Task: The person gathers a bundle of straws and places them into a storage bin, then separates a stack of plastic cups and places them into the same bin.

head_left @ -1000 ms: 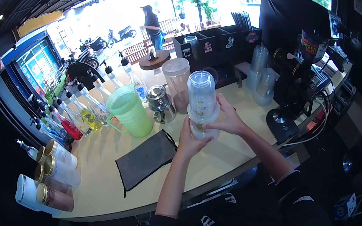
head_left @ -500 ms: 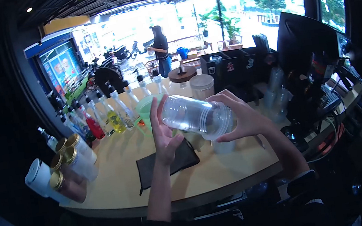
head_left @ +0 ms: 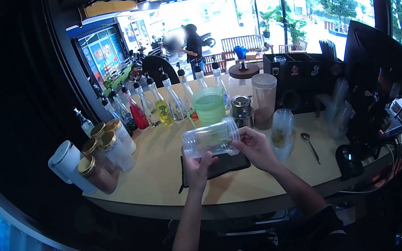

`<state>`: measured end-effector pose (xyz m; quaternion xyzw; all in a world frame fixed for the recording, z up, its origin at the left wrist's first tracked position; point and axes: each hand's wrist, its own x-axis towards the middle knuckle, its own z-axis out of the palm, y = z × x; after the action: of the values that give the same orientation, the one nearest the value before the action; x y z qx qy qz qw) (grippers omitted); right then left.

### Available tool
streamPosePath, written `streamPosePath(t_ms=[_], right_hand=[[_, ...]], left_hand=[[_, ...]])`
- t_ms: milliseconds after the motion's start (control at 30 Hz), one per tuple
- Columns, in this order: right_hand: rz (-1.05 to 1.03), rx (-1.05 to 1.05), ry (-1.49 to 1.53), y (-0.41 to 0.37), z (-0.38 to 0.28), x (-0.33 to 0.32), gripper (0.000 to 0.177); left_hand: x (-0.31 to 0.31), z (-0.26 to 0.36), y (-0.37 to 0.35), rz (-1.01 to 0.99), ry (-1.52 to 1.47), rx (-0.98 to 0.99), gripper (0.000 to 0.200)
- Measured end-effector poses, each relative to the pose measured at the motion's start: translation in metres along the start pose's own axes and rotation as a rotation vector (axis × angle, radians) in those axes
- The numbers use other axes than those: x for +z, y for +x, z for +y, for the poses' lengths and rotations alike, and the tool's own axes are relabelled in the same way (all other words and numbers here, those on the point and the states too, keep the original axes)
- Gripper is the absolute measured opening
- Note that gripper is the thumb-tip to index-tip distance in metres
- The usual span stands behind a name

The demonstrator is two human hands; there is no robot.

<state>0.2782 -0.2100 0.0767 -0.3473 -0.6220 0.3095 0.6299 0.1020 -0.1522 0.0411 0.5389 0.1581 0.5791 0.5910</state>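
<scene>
A clear, empty-looking plastic jar (head_left: pixel 209 139) lies sideways in the air between my hands, above a dark cloth (head_left: pixel 223 165). My left hand (head_left: pixel 198 169) is closed on its left end from below, thumb up along the near side. At the ridged right end, my right hand (head_left: pixel 255 148) pinches the rim. Just behind the jar stands a green translucent pitcher (head_left: pixel 210 104). To its right are a metal canister (head_left: pixel 242 110) and a tall lidded container (head_left: pixel 264 98). A clear cup (head_left: pixel 282 132) with something yellowish-green at its bottom stands right of my right hand.
Pump bottles (head_left: pixel 162 109) line the counter's back left. Gold-lidded jars (head_left: pixel 111 149) and a white jug (head_left: pixel 70 167) stand at the left. A spoon (head_left: pixel 311 149) lies at the right, before a dark monitor (head_left: pixel 367 58). A person (head_left: pixel 193 44) stands outside.
The jar has come lower and is now nearly level, held closer to the cloth. Both hands have moved down with it. The view has shifted, showing the pitcher, cup and spoon more plainly.
</scene>
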Motion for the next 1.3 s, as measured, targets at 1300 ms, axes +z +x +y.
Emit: streamPosePath(t_ms=[1300], right_hand=[[-0.036,-0.123,-0.263,-0.053,-0.035,-0.028,0.016]], left_hand=[[-0.009,-0.010,-0.033,-0.234,-0.043,-0.072,0.077]])
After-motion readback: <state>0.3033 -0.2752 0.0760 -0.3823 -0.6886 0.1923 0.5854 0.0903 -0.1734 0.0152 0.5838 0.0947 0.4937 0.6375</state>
